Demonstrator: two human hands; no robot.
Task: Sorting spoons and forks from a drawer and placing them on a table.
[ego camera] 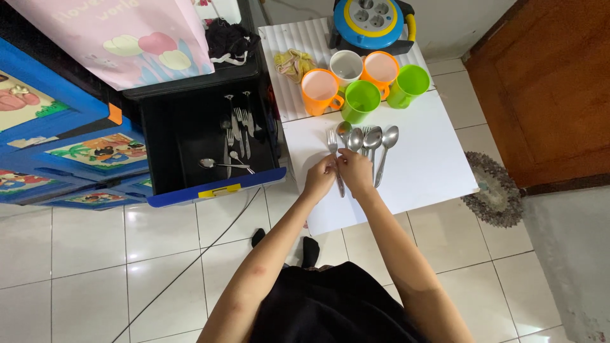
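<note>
Both hands meet over the low white surface [432, 171]: left hand [319, 178] and right hand [356, 173] each have a closed grip on the steel fork [334, 155]. Just beyond lie steel spoons [372, 141]; a careless nudge could scatter them toward the plastic cups [362, 86].

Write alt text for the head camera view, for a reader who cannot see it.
Both hands, left hand and right hand, meet over a row of forks and spoons on a low white table. Behind stand five cups, orange, green and white; an open black drawer with more cutlery is on the left.
</note>
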